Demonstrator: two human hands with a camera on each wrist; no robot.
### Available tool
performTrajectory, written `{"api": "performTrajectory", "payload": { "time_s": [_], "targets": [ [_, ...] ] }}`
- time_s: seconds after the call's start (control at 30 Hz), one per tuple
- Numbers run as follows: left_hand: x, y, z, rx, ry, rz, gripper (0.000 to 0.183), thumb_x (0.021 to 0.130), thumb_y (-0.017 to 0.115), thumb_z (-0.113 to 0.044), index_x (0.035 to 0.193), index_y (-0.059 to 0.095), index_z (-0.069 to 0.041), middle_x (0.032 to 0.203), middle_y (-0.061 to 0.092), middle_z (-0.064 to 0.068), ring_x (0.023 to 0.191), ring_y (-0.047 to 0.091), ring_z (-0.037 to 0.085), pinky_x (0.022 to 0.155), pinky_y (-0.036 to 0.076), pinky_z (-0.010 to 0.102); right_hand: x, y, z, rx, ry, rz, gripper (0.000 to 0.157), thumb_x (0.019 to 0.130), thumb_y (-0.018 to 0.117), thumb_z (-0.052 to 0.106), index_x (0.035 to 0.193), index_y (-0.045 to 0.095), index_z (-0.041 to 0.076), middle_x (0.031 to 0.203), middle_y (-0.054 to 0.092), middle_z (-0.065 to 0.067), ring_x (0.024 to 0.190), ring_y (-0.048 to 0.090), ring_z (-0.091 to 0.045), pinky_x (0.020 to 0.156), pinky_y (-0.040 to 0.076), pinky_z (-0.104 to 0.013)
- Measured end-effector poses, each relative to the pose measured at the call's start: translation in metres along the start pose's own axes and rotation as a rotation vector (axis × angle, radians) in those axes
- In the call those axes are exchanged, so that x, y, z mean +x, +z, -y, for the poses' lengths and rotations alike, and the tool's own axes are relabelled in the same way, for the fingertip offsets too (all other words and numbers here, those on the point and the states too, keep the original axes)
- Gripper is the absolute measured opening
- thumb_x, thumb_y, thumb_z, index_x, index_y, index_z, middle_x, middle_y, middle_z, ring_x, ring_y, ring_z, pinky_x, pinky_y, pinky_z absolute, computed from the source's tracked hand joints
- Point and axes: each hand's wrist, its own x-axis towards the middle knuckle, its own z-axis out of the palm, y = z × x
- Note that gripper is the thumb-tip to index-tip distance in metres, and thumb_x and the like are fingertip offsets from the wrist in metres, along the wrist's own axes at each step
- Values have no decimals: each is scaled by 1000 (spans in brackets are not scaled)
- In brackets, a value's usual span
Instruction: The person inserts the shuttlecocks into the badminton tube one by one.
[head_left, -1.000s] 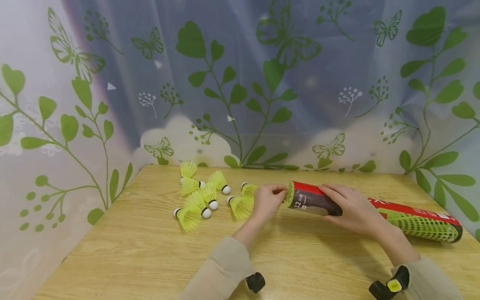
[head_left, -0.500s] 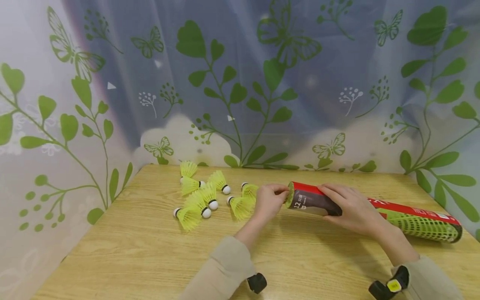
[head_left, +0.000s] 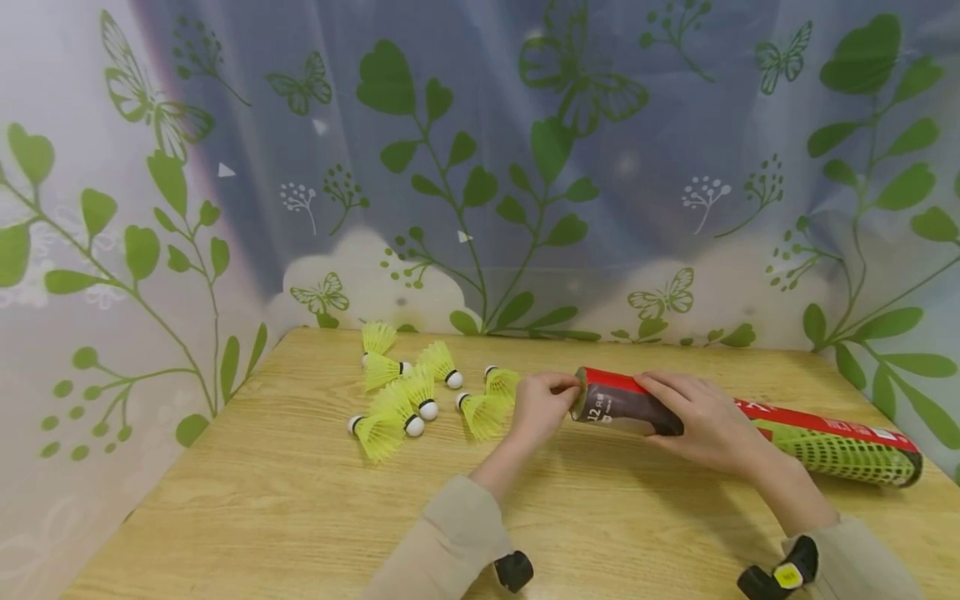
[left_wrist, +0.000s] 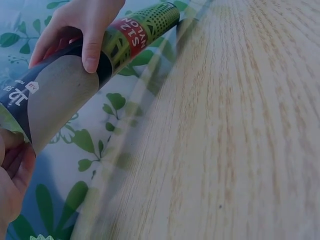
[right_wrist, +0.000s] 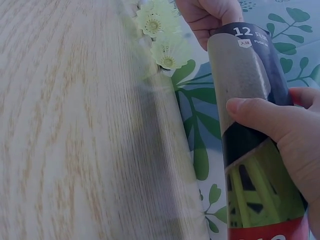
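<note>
My right hand (head_left: 705, 417) grips a red, dark and green shuttlecock tube (head_left: 832, 446) around its body, thumb on the near side. The tube lies slanted, its mouth toward the left and slightly raised, its far end low at the right. At the mouth, my left hand (head_left: 538, 408) has its thumb and fingertips pinched together, reaching just inside the rim. A pale green shuttlecock edge (left_wrist: 7, 121) shows there in the left wrist view; most of it is hidden by the tube and fingers. Several yellow shuttlecocks (head_left: 401, 404) with white heads lie left of my left hand.
The wooden table (head_left: 300, 517) spreads under both arms. Two shuttlecocks (head_left: 482, 414) lie right beside my left hand. A patterned cloth (head_left: 480, 150) with leaves and butterflies hangs behind the table and at the sides.
The yellow-green fringe at the tube's mouth has sunk inside, leaving the rim more visible. My left fingertips have shifted slightly right with it. The right hand keeps its grip.
</note>
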Motion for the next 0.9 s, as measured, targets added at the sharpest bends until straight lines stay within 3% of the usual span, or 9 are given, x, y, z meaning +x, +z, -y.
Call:
{"api": "performTrajectory", "payload": {
  "time_s": [0.27,0.5,0.73,0.9],
  "targets": [
    [0,-1,2,-144,-75,-11,12,85,66,-4,94,73,0,93,70,11,76,65,10,66,54,20,1,-2,0,-12,22,18,79,85,34,67,130,52,5,118,58,-17,101,56,-35,79,45,-54],
    [-1,-6,2,-217,-60,22,14,85,65,-2,97,70,4,88,70,14,70,63,10,63,54,21,1,-1,0,-14,26,15,79,84,35,68,129,53,5,117,58,-17,100,57,-34,79,45,-54],
    [-5,-25,2,-174,-58,53,17,88,64,-8,101,69,1,88,68,11,72,64,16,67,55,29,0,-2,0,-8,30,8,79,84,35,67,129,53,6,117,58,-17,100,57,-33,78,45,-54],
    [-6,-43,5,-125,-25,37,17,87,65,-9,102,69,0,86,68,10,71,63,14,63,52,23,0,-3,-1,-9,23,7,78,84,35,66,130,52,6,117,59,-16,100,57,-33,78,45,-53]
  ]
}}
